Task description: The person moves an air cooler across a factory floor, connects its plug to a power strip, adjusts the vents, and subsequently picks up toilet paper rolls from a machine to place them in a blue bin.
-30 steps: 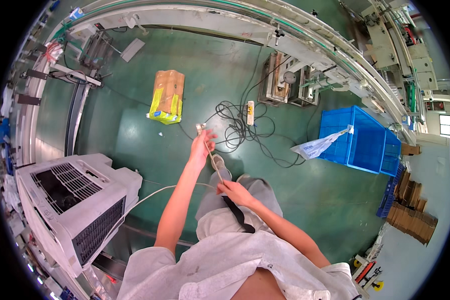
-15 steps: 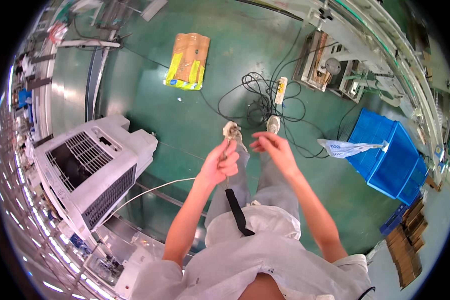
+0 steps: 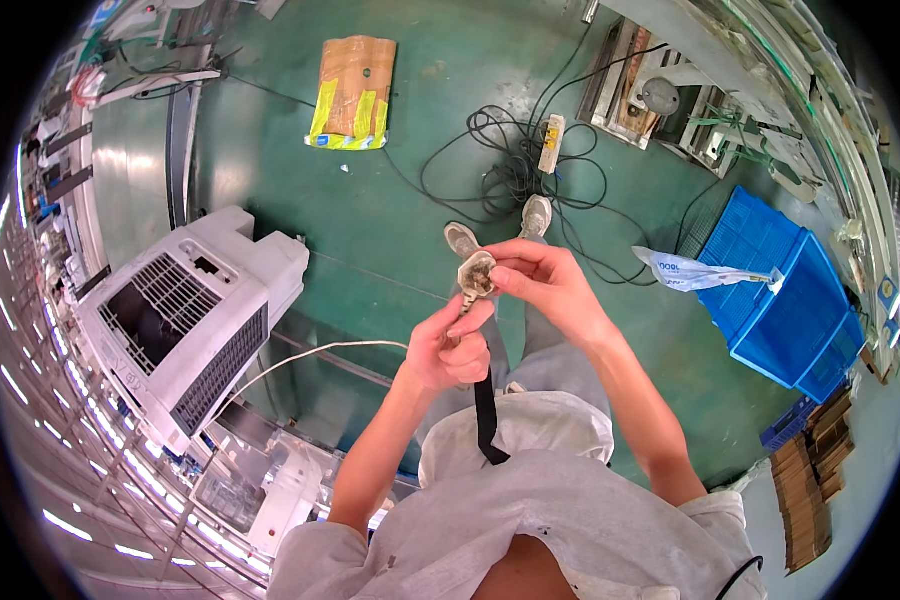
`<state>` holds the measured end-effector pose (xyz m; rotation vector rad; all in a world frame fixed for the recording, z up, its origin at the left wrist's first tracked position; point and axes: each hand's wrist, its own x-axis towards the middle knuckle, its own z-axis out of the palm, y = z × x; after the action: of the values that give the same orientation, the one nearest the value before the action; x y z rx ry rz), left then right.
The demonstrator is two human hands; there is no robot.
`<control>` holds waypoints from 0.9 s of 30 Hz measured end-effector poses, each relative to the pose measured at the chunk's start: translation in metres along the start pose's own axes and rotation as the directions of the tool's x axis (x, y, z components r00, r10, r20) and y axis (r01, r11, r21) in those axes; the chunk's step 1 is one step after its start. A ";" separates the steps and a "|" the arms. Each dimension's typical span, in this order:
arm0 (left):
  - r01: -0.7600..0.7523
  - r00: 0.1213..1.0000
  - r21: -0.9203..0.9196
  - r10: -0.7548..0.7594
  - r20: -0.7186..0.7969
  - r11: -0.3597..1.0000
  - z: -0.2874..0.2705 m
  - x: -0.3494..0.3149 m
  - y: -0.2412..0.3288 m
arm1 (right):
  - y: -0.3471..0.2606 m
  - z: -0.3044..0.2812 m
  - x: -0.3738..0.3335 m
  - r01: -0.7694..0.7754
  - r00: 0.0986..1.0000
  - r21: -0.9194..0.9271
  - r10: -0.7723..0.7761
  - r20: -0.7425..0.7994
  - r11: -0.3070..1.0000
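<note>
My left hand is closed round the neck of a whitish, plug-like cable end in front of my shins. Its wide face looks cup-shaped, with brownish, uneven parts inside that are too small to make out. A thin white cable runs from near that hand to the white air cooler on the left. My right hand pinches the rim of the cable end from the right, thumb and fingers together. Below the left hand hangs a black strap, lying against my clothes.
Coiled black cable and a white power strip lie on the green floor beyond my shoes. A taped brown cardboard bundle sits farther left. Blue crates stand right, with a plastic bag; machine frames are at the upper right.
My right hand has moved left and taken hold of the cable end's rim. The left hand has shifted slightly right, and the whole view has moved a little.
</note>
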<state>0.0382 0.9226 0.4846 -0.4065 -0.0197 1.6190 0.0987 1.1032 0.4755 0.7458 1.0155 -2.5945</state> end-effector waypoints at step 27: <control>0.103 0.933 0.768 0.206 -0.295 0.632 0.072 -0.014 -0.028 | -0.034 0.017 -0.033 0.100 0.946 0.033 -0.105 0.306 0.994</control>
<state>0.0462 0.9281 0.5621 -0.0054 0.9683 1.4225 0.1064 1.1177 0.5235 0.2819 0.9583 -2.6968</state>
